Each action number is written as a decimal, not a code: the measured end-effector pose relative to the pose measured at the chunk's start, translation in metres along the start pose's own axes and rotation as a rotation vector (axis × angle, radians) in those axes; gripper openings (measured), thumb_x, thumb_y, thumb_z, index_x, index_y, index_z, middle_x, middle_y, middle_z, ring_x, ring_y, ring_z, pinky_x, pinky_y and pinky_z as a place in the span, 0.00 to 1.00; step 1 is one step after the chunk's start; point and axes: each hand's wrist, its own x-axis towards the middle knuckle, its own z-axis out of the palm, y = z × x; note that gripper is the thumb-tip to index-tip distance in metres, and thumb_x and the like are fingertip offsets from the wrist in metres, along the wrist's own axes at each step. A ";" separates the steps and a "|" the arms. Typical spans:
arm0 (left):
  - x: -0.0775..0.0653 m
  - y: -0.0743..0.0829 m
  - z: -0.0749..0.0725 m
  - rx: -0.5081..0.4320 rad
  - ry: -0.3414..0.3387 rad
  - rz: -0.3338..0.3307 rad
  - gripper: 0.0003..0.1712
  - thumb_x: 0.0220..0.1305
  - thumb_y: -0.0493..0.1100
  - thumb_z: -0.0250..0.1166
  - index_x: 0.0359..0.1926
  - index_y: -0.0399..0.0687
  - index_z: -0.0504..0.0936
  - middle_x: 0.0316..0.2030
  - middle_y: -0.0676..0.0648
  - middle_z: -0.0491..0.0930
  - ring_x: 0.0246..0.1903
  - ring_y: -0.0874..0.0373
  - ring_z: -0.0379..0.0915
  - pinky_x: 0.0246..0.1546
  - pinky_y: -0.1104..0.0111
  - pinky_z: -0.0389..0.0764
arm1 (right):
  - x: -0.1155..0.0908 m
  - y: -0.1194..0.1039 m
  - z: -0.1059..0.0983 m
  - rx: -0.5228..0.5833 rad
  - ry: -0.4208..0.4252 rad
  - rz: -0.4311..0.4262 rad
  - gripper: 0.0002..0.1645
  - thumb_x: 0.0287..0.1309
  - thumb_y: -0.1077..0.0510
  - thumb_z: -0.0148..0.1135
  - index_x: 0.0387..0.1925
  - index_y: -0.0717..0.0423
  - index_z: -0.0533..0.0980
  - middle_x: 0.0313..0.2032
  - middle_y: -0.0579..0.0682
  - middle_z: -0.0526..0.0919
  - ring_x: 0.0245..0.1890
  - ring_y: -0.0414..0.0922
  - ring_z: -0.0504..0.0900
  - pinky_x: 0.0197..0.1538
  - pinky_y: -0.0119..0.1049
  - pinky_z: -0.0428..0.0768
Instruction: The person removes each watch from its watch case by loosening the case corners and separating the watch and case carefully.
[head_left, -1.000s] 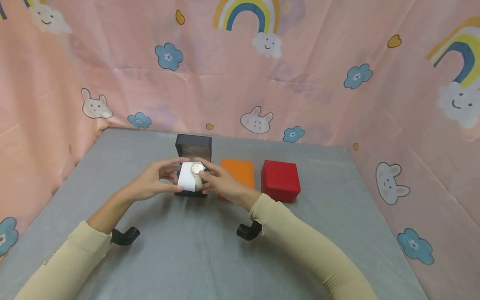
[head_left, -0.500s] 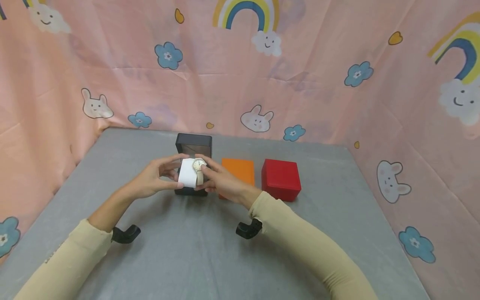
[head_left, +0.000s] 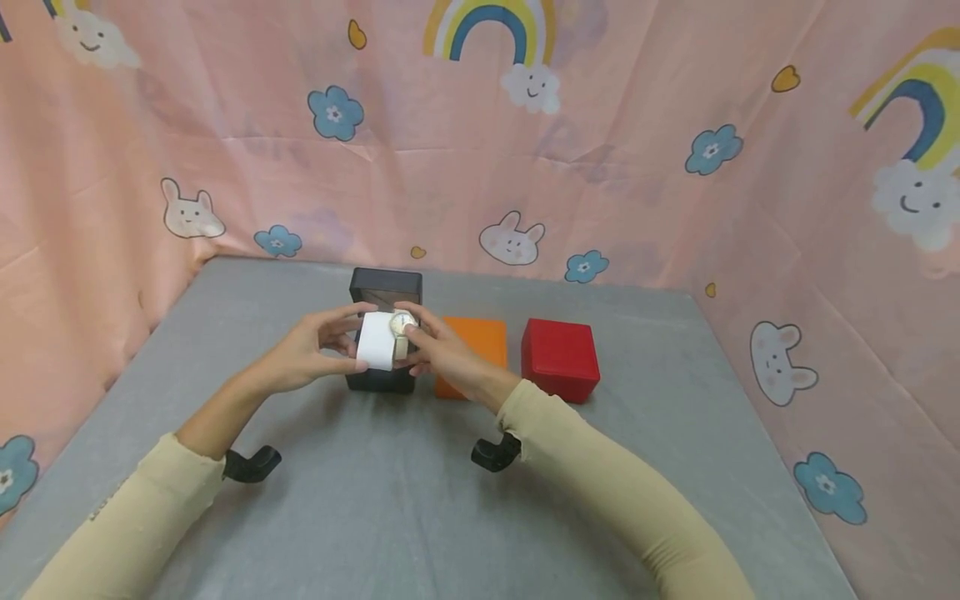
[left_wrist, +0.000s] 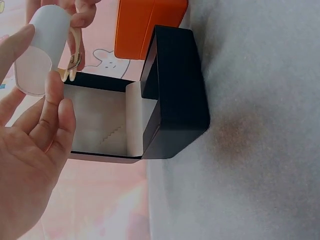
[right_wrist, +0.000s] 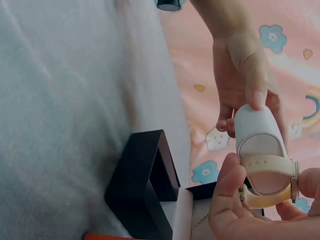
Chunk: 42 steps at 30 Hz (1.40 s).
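From the head view's lower left and right, the left arm [head_left: 217, 425] and right arm [head_left: 600, 471] are extending inward; near centre, the left hand [head_left: 315, 348] and right hand [head_left: 446, 354] are facing each other, both pinching.

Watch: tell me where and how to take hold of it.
Probably pinch the watch by its round case, coming from the right: it sits at the right end of the white cushion, whose other end the left grip holds.
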 end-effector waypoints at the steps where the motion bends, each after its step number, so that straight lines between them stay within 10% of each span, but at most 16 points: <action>1: 0.000 0.000 0.000 -0.002 0.000 -0.004 0.44 0.60 0.35 0.73 0.75 0.43 0.64 0.56 0.34 0.82 0.37 0.60 0.81 0.51 0.69 0.80 | 0.000 0.000 0.000 0.001 0.000 -0.001 0.29 0.81 0.50 0.41 0.78 0.36 0.55 0.68 0.57 0.70 0.50 0.53 0.85 0.45 0.32 0.79; 15: -0.001 -0.003 0.000 -0.023 0.020 -0.039 0.45 0.60 0.36 0.73 0.75 0.44 0.63 0.65 0.31 0.75 0.39 0.59 0.81 0.48 0.68 0.81 | 0.001 0.002 -0.002 0.193 -0.019 0.014 0.31 0.80 0.53 0.44 0.79 0.46 0.54 0.69 0.58 0.69 0.55 0.52 0.81 0.49 0.31 0.77; 28: -0.002 -0.008 0.000 -0.065 0.031 0.003 0.45 0.58 0.33 0.73 0.75 0.41 0.64 0.66 0.31 0.73 0.36 0.61 0.82 0.47 0.74 0.80 | -0.001 0.003 -0.003 0.247 0.033 0.054 0.32 0.68 0.64 0.60 0.72 0.51 0.69 0.77 0.51 0.61 0.72 0.53 0.65 0.77 0.52 0.61; 42: -0.004 -0.005 -0.004 -0.070 0.042 0.035 0.44 0.59 0.32 0.72 0.75 0.43 0.64 0.59 0.33 0.80 0.36 0.60 0.83 0.48 0.73 0.81 | -0.003 0.000 -0.001 0.331 0.016 0.110 0.40 0.66 0.69 0.60 0.75 0.43 0.63 0.70 0.58 0.72 0.56 0.47 0.78 0.77 0.53 0.59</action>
